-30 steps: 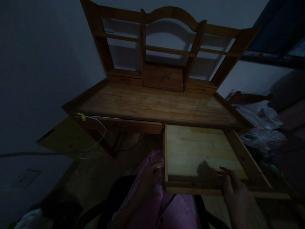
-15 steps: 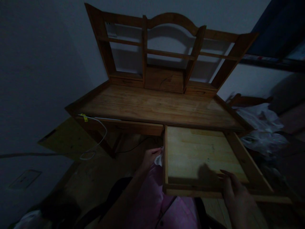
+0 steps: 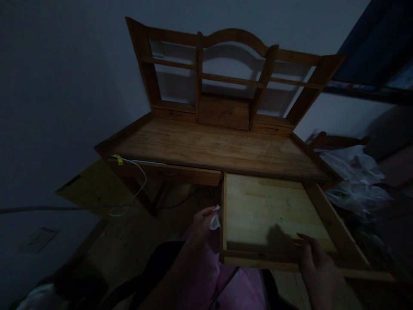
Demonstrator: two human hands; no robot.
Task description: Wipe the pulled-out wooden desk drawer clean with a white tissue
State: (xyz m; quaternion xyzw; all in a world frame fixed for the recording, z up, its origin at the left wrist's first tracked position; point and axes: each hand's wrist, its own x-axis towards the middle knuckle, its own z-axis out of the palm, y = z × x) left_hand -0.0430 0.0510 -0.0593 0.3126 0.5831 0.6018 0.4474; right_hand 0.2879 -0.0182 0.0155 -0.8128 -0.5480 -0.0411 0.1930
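Observation:
A wooden drawer [image 3: 224,215] with a pale bottom board is pulled far out of the desk in front of me. My left hand [image 3: 204,218] is beside the drawer's left outer wall, its fingers closed on a crumpled white cloth or tissue [image 3: 215,221]. The cloth is at that wall; whether it presses on the wood is hard to tell in the dim light. My right hand [image 3: 318,262] grips the drawer's front panel near its middle right, fingers over the top edge and inside. Its shadow falls on the bottom board.
The wooden desk [image 3: 193,140] has an upright shelf rack [image 3: 264,79] at its back. A pale cable [image 3: 141,172] with a yellow tag hangs at the left. Clear plastic bags [image 3: 355,165] lie on the right. A wall socket [image 3: 38,239] is at lower left.
My left hand with the white cloth has shifted slightly toward me along the drawer's side. The right hand stays on the front panel. The view has tilted up a little.

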